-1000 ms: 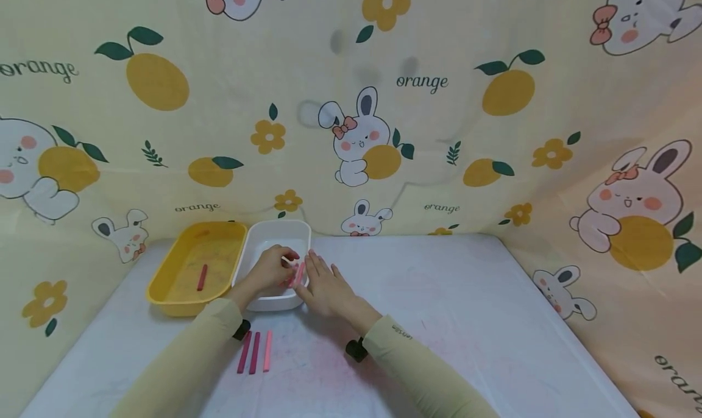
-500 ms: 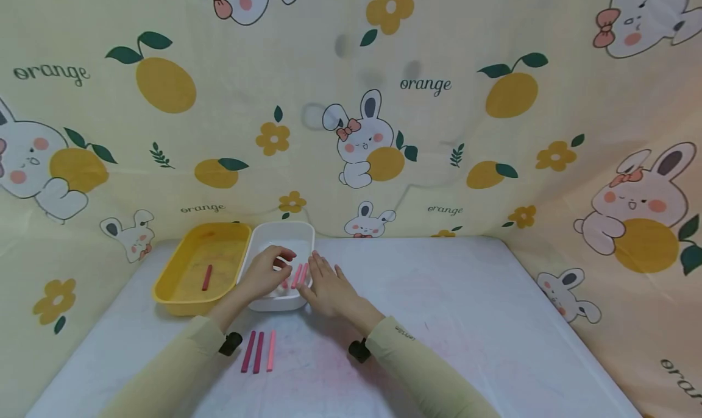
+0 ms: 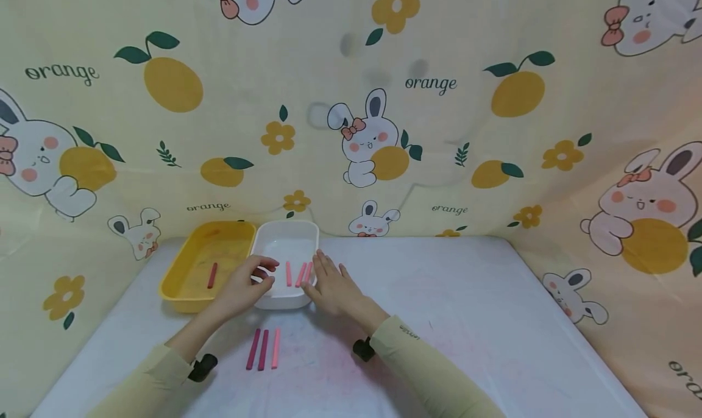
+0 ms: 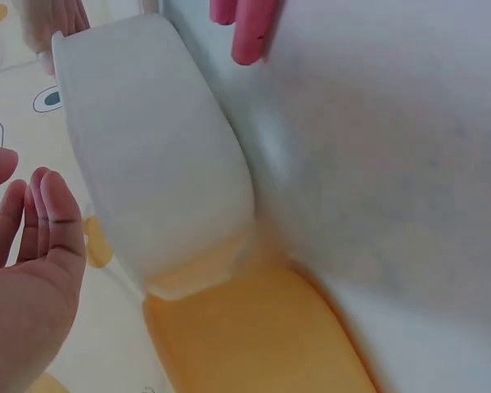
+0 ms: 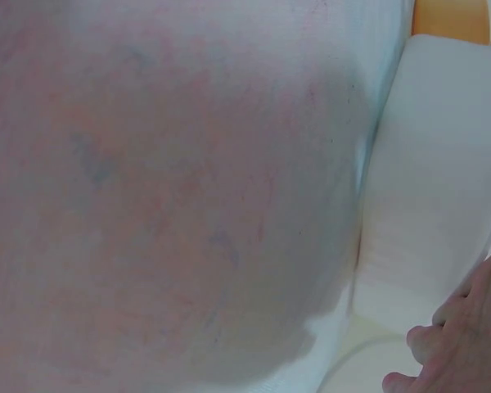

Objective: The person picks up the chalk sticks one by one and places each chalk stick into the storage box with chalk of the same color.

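In the head view my left hand (image 3: 247, 284) hangs loosely curled over the left rim of a white plastic tray (image 3: 285, 301), holding nothing. The left wrist view shows that hand's fingers (image 4: 61, 217) apart from the thumb. My right hand (image 3: 339, 289) rests with straight fingers along the tray's right side. Three pink sticks lie in the tray: a left one (image 3: 289, 273), a middle one (image 3: 301, 275) and a right one (image 3: 309, 271), partly behind the right fingertips. What the sticks are made of does not show.
A yellow tray (image 3: 174, 299) stands against the white one's left side, with a dark red stick (image 3: 212, 275) inside. In front lie two maroon sticks (image 3: 258, 350) and a pink stick (image 3: 276, 348) on the pink-smudged white table (image 3: 439, 320). A printed cloth (image 3: 307, 58) hangs behind.
My left hand has drawn back leftward from over the sticks in the white tray, uncovering the left pink one. My right hand stays at the tray's side. The head view has shifted slightly.
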Available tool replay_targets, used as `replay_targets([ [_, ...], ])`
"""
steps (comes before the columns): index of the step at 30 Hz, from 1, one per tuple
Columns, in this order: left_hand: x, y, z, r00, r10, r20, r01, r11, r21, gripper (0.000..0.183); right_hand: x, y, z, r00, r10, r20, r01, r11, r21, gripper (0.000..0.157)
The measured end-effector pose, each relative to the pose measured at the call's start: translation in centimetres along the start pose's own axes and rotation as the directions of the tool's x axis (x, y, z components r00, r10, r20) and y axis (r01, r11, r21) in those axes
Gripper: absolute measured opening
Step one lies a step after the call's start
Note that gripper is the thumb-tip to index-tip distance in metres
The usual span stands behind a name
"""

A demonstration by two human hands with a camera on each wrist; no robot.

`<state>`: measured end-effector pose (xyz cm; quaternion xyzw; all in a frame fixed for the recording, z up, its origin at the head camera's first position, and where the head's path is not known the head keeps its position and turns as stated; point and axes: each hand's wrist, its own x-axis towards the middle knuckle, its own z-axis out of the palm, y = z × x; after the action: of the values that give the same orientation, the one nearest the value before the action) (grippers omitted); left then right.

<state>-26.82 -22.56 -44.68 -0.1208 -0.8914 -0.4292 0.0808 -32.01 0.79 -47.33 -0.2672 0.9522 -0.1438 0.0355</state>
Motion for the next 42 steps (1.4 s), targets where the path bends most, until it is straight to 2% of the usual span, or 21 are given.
replay_targets([
  [3, -1.0, -0.2, -0.5, 1.0, 0.02, -0.004, -0.02, 1.0, -0.003, 0.031, -0.1, 0.0, -0.1, 1.0, 0.0, 0.002, 0.0, 1.0, -0.002, 0.079],
  [8, -2.8, -0.4, -1.1, 1.0, 0.016, -0.005, -0.016, 1.0, -0.017, 0.029, -0.1, 0.1, -0.2, 1.0, -0.001, 0.0, 0.001, 1.0, -0.002, 0.079],
  [13, -4.4, -0.7, -1.3, 0.999, 0.002, 0.035, -0.001, 1.0, -0.015, 0.028, -0.1, 0.1, -0.2, 1.0, -0.005, -0.001, 0.005, 1.0, -0.002, 0.08],
  [19, -5.7, -1.1, -1.2, 0.993, -0.067, 0.097, 0.069, 0.997, -0.018, 0.03, -0.1, 0.2, -0.1, 1.0, -0.006, -0.006, 0.006, 1.0, -0.003, 0.08],
  [29, -6.7, -1.9, -0.6, 0.977, -0.053, 0.208, 0.052, 0.999, 0.009, 0.031, 0.0, 0.2, -0.3, 1.0, 0.01, 0.008, -0.01, 1.0, 0.013, 0.078],
  [36, -7.3, -1.9, 0.2, 0.947, -0.15, 0.283, 0.141, 0.989, 0.054, 0.033, 0.0, 0.2, 0.1, 1.0, 0.0, 0.003, 0.0, 1.0, 0.004, 0.08],
  [42, -7.4, -1.7, 0.8, 0.942, -0.192, 0.276, 0.168, 0.98, 0.111, 0.033, 0.1, 0.1, 0.1, 1.0, -0.005, 0.001, 0.005, 1.0, 0.007, 0.08],
])
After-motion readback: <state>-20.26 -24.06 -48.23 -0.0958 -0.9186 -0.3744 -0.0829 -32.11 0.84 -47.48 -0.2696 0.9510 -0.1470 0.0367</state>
